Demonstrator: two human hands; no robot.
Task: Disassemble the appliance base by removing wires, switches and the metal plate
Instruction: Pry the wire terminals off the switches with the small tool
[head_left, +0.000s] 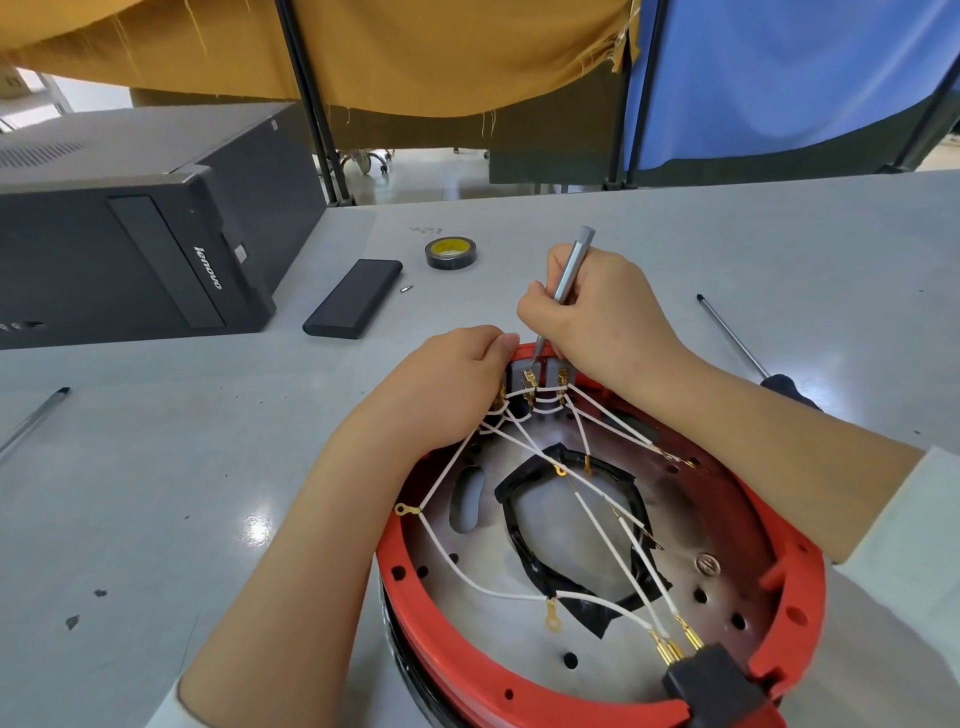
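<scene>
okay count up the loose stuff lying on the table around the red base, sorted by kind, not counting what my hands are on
Computer tower: 1
Black flat case: 1
Tape roll: 1
Screwdriver lying at the right: 1
Pen at the left: 1
Small bit beside the case: 1
Total: 6

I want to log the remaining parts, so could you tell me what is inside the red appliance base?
Inside the red appliance base lie the metal plate, white wires with gold terminals, a black tape ring and a black connector. The switches at the far rim are partly hidden by both hands.
</scene>
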